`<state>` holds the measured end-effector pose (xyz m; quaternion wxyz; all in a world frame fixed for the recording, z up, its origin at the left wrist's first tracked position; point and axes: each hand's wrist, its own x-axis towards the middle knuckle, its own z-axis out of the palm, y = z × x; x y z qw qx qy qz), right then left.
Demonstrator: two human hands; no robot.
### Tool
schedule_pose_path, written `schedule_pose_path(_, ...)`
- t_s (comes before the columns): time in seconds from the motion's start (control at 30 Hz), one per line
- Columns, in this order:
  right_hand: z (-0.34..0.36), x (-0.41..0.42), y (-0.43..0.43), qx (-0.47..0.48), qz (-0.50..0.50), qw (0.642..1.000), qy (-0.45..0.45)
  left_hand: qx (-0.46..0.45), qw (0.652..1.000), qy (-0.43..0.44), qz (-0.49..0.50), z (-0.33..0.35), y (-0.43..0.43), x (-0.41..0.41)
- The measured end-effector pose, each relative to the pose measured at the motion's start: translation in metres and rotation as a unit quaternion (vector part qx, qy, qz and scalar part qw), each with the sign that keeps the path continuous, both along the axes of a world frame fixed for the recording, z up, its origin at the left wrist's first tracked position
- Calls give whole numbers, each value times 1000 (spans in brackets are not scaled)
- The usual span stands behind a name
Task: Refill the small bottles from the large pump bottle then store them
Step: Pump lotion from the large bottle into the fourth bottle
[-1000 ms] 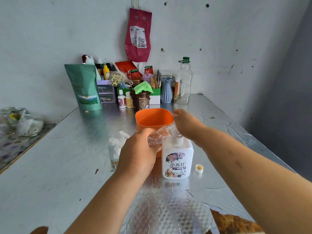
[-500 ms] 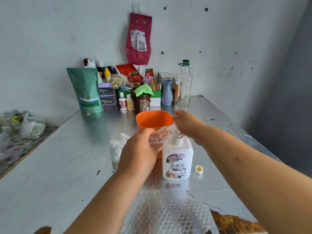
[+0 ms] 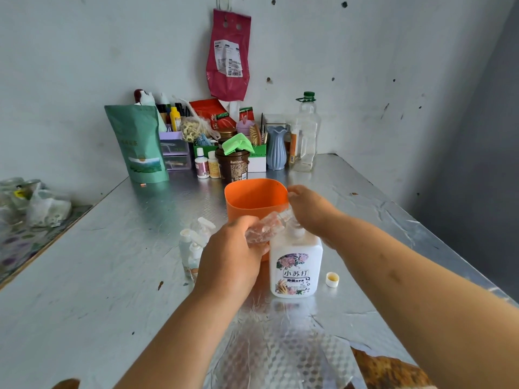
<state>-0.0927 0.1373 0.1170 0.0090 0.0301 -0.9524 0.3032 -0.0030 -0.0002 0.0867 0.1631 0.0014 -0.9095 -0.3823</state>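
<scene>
Left hand (image 3: 233, 256) is gripping clear, crinkled small bottle (image 3: 264, 230) tilted at nozzle of white floral-label pump bottle (image 3: 296, 262) standing on table (image 3: 112, 262); right hand (image 3: 311, 211) is covering pump, grip hidden.

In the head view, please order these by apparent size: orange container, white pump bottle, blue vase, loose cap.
1. orange container and white pump bottle: similar, both partly hidden, so unranked.
2. blue vase, though it stands farther away.
3. loose cap.

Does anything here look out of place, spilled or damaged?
A small cap lies loose on the table, right of the pump bottle. The foil cover is torn at the near right corner, where brown shows. No spill shows.
</scene>
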Motion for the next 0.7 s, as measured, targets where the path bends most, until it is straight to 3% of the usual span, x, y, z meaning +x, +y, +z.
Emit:
schedule_pose_path(0.1, 1, 1, 1, -31, -13, 999, 3, 4, 1000, 0, 0, 1, 1, 2)
schedule_pose_path(0.3, 14, 3, 4, -3, -15, 1000, -5, 5, 1000, 15, -9, 9, 1, 3)
schedule_pose_path(0.7, 13, -2, 2, 139, 22, 990, 16, 11, 1000, 16, -12, 7, 1, 1)
